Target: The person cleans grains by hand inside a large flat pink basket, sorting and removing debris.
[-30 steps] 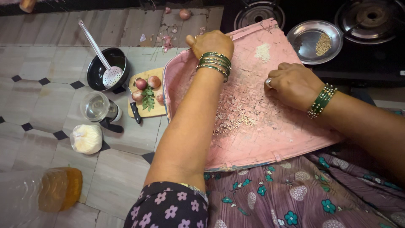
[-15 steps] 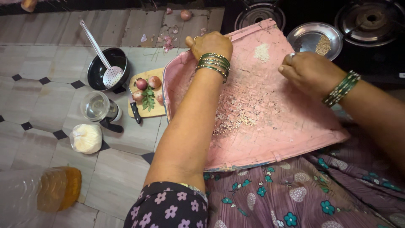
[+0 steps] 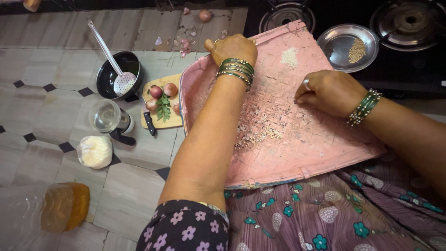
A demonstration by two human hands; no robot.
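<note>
My left hand (image 3: 232, 48) grips the far rim of the pink woven tray (image 3: 316, 144) on my lap. My right hand (image 3: 329, 91), fingers curled, rests on its scattered grains (image 3: 258, 130). A steel plate (image 3: 346, 46) sits just beyond; the cutting board (image 3: 163, 102) with onions (image 3: 163, 89) lies left.

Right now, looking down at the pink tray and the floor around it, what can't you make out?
- Left hand: fingertips curl over the pink woven tray rim, hidden.
- Right hand: fingertips folded under, so any pinched grain is hidden.
- Grains: too small to identify.
- Plastic bottle: blurred, cut by the left edge.
- Burner: cropped by the top edge.
</note>
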